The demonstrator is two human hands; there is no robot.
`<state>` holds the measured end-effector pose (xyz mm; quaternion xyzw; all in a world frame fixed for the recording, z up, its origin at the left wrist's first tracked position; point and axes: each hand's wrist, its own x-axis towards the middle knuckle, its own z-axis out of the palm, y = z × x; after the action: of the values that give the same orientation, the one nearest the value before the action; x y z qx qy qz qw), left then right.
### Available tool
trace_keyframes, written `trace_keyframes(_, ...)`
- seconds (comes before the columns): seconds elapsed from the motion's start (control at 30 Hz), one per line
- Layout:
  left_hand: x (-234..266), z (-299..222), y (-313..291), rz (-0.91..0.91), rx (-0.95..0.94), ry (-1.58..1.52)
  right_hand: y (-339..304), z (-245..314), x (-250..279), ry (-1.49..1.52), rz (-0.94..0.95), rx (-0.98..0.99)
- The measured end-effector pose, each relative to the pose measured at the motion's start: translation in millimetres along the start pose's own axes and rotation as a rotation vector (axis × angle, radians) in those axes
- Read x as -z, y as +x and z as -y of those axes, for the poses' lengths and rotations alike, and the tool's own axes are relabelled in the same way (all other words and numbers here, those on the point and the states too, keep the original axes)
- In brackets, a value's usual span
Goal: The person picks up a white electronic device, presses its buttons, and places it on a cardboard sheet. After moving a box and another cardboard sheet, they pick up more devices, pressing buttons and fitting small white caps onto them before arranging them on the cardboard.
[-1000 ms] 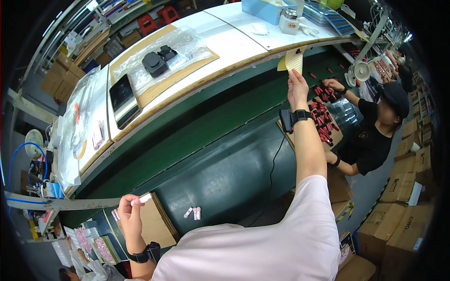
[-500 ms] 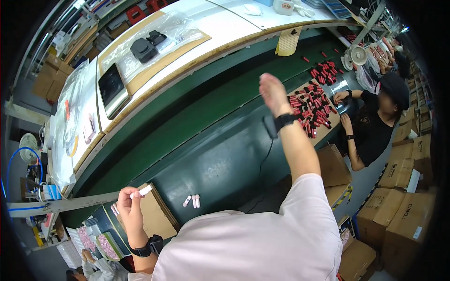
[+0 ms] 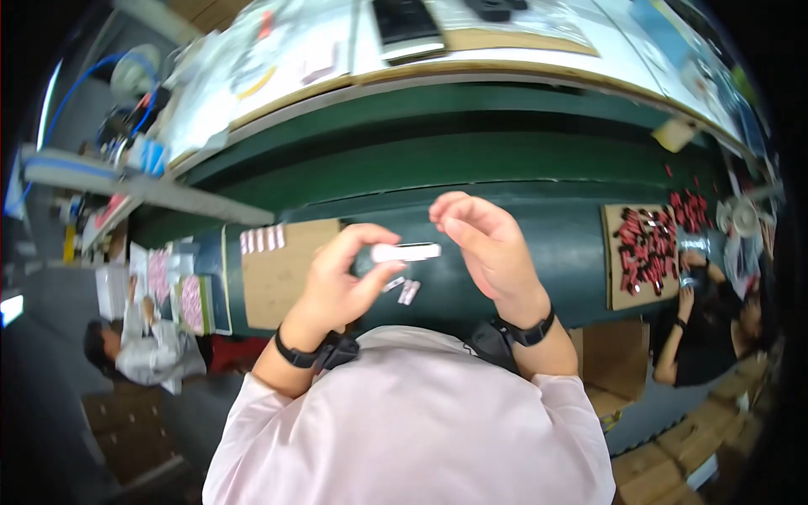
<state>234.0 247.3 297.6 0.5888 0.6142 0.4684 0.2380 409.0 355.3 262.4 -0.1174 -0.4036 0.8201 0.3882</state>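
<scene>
The white tube (image 3: 417, 252) pinched in the left hand (image 3: 335, 284) looks light, stiff and slippery, best gripped around its sides, the right hand (image 3: 497, 252) empty and half-open

No words, numbers or signs can be read here. Everything is too small or too blurry to make out any letters.
</scene>
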Motion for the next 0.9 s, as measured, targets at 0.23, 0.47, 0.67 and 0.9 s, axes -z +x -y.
trace_keyframes(0.23,20.5,-2.7,-16.7,0.011,-0.194,0.074,-7.3,-9.9,-40.4,-0.073,0.107,-0.157)
trace_keyframes(0.47,31.1,-3.1,-23.2,-0.065,-0.34,0.08,-9.7,-17.8,-53.3,-0.119,0.126,-0.197)
trace_keyframes(0.67,34.2,-4.5,-25.7,-0.052,-0.359,0.106,-9.5,-20.6,-58.6,-0.153,0.145,-0.181)
trace_keyframes(0.9,34.5,0.9,-22.9,-0.038,-0.409,0.063,-7.6,-15.3,-59.5,-0.081,0.117,-0.271)
